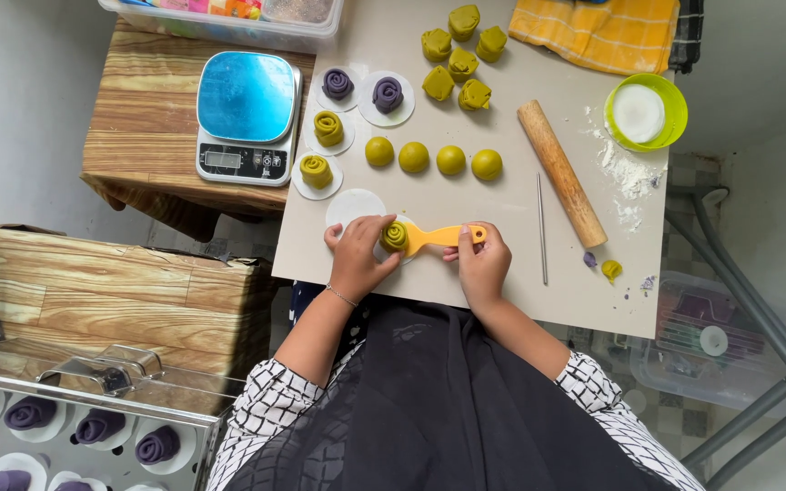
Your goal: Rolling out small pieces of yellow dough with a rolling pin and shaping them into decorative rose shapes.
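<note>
My left hand [357,256] cups a green rolled dough rose [395,236] at the front of the beige work board [502,300]. My right hand [482,259] grips the handle of an orange plastic scraper [443,237], whose blade lies under the rose. A bare white paper round [353,205] lies just behind my left hand. Finished green roses [317,170] and purple roses [387,94] sit on paper rounds to the far left of the board.
Several green dough balls [432,159] and folded green dough pieces [458,55] lie farther back. A wooden rolling pin [560,171], a thin metal rod [541,227], a green flour bowl [645,112], a blue kitchen scale [247,114] and a steamer tray of purple roses [93,423] surround the board.
</note>
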